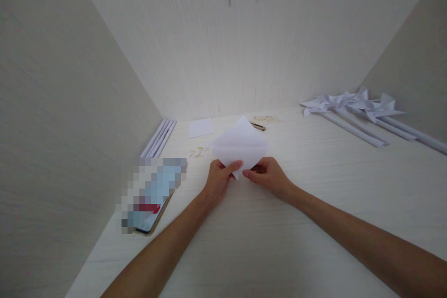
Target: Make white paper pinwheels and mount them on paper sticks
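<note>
A square sheet of white paper is raised over the table, turned so that one corner points away from me. A faint crease runs across it. My left hand grips its near part, thumb on top and fingers beneath. At the lower right edge, my right hand has its fingers closed on the paper near the bottom corner. Some of the right fingertips are hidden under the sheet. Just behind the paper lies a small cutter-like tool, partly covered by it.
White paper pinwheels on rolled paper sticks lie at the back right. Several paper rolls and a flat paper square sit at the back left. A phone, partly blurred, is on the left. Small scraps dot the table.
</note>
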{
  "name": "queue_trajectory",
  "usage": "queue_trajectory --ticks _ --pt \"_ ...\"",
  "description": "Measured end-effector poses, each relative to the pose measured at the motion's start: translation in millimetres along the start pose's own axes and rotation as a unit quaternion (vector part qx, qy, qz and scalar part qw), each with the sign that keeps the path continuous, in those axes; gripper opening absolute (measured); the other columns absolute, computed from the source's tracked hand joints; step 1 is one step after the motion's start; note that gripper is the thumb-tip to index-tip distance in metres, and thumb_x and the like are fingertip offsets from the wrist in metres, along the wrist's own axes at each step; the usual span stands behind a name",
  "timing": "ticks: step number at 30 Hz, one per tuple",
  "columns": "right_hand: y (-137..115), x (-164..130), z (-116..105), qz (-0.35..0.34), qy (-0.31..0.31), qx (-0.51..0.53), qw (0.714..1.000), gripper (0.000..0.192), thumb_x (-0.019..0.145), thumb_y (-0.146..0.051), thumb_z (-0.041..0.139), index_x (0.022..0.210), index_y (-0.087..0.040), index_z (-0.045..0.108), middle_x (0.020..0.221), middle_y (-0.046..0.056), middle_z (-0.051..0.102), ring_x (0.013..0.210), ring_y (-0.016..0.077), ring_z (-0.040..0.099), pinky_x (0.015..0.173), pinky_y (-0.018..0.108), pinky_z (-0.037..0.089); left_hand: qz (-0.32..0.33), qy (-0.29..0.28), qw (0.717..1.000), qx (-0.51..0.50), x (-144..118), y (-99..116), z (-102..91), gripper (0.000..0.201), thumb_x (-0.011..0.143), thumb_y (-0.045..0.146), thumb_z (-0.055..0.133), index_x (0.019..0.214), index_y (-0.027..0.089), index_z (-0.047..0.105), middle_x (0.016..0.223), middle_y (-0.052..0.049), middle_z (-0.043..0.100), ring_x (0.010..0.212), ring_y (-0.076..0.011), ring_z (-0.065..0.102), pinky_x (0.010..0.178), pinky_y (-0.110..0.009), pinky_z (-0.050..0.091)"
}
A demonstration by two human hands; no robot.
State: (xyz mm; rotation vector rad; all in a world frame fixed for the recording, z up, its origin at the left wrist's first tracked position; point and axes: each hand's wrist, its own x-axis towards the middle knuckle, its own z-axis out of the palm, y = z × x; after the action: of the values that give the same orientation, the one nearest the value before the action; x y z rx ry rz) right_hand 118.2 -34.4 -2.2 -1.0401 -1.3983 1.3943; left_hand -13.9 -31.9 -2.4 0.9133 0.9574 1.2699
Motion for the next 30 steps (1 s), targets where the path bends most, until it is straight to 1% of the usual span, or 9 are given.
queue_trajectory --ticks 3,6,11,14,17,19,24,30 --pt "-1.3 0.0 -0.2 0.005 0.006 -0.005 1.000 0.015 0.058 -0.029 0.062 0.055 -0.014 0.058 0.043 -0.005 0.048 0.040 0.0063 0.040 0.042 0.022 0.031 0.012 -0.009 1.000 0.016 -0.3 0.6 0.9 0.014 0.052 0.024 0.071 0.056 0.013 0.063 0.053 0.000 0.059 0.046 -0.0072 0.045 0.043 -0.020 0.031" --pt "-1.7 0.0 -0.8 0.002 0.011 -0.007 1.000 0.020 0.061 -0.033 0.060 0.056 -0.014 0.059 0.042 -0.004 0.048 0.040 0.0063 0.040 0.042 0.021 0.031 0.029 -0.020 0.999 0.024 -0.2 0.7 1.9 0.013 0.053 0.023 0.070 0.054 0.014 0.061 0.050 0.002 0.057 0.045 -0.0061 0.044 0.042 -0.019 0.030" --pt "1.3 1.0 -1.4 -0.005 -0.002 -0.012 1.000 0.021 0.058 -0.034 0.064 0.059 -0.013 0.059 0.045 -0.004 0.049 0.042 0.0066 0.041 0.043 0.021 0.032 0.029 0.016 0.998 0.045 0.3 -1.3 2.4 0.016 0.050 0.024 0.072 0.051 0.013 0.060 0.048 0.002 0.055 0.041 -0.0048 0.039 0.039 -0.019 0.028" --pt "2.4 1.0 -0.9 -0.012 -0.013 -0.021 1.000 0.020 0.060 -0.033 0.063 0.063 -0.014 0.059 0.048 -0.004 0.050 0.043 0.0069 0.041 0.044 0.022 0.033 0.040 0.042 0.997 0.057 0.4 -2.7 1.8 0.018 0.050 0.025 0.072 0.052 0.013 0.059 0.047 0.002 0.054 0.041 -0.0056 0.040 0.039 -0.020 0.028" --pt "1.4 -0.1 0.1 -0.023 -0.030 -0.044 0.998 0.014 0.064 -0.029 0.060 0.066 -0.015 0.059 0.051 -0.003 0.051 0.044 0.0072 0.043 0.044 0.021 0.034 0.035 0.073 0.996 0.033 0.1 -2.4 1.7 0.018 0.049 0.024 0.072 0.056 0.013 0.060 0.053 0.001 0.058 0.045 -0.0071 0.044 0.041 -0.020 0.030" --pt "0.0 -1.2 0.6 -0.032 -0.037 -0.062 0.997 0.011 0.065 -0.026 0.058 0.065 -0.016 0.058 0.051 -0.004 0.051 0.044 0.0074 0.044 0.045 0.021 0.035 0.029 0.081 0.996 0.008 -0.2 -1.3 2.4 0.018 0.048 0.023 0.072 0.058 0.013 0.061 0.055 0.002 0.059 0.047 -0.0075 0.046 0.043 -0.021 0.031" --pt "-2.3 -3.8 1.0 -0.043 -0.042 -0.095 0.994 0.009 0.066 -0.025 0.055 0.063 -0.016 0.055 0.052 -0.003 0.050 0.047 0.0087 0.045 0.047 0.022 0.037 0.016 0.077 0.996 -0.040 -0.9 1.4 4.2 0.016 0.049 0.020 0.071 0.060 0.013 0.060 0.055 0.003 0.058 0.046 -0.0056 0.044 0.042 -0.019 0.029" --pt "-2.1 -4.1 2.1 -0.069 -0.062 -0.131 0.987 0.004 0.067 -0.019 0.051 0.065 -0.017 0.053 0.056 -0.002 0.050 0.050 0.0091 0.044 0.047 0.022 0.035 0.005 0.061 0.995 -0.085 -0.9 3.8 4.6 0.016 0.050 0.019 0.071 0.056 0.013 0.058 0.051 0.005 0.054 0.042 -0.0030 0.039 0.040 -0.018 0.027"
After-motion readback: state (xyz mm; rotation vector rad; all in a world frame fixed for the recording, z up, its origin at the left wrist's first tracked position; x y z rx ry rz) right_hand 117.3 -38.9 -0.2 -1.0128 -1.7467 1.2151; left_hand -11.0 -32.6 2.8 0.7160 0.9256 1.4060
